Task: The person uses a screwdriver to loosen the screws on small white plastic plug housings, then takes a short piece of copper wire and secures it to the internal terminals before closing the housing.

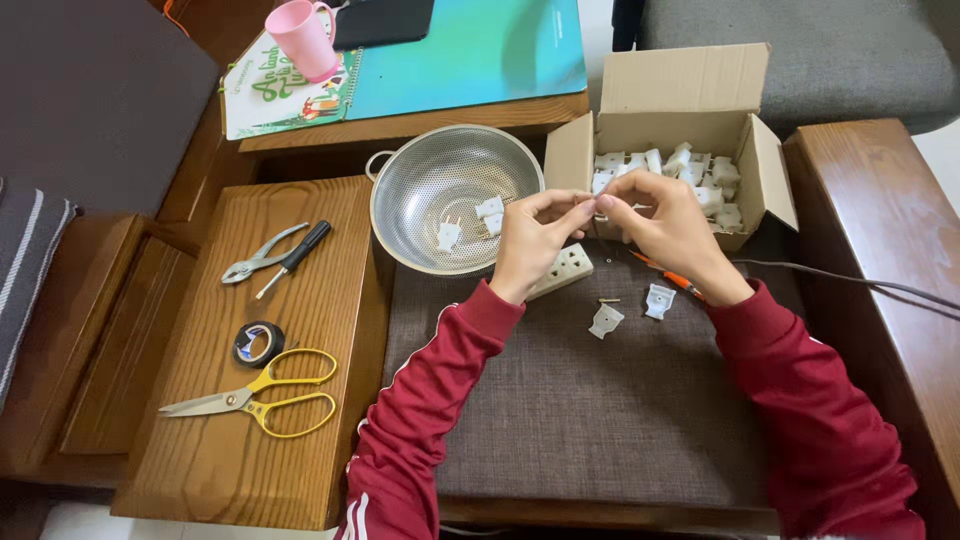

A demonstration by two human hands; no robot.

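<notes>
I see my left hand point(530, 245) and right hand point(668, 232) at frame centre, fingertips pinched together on something too small to identify, above a white socket block point(566, 270), cardboard box point(680, 95) of white plugs upper right.

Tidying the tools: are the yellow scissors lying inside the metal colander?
No, the yellow scissors lie on the wooden board, apart from the metal colander.
</notes>
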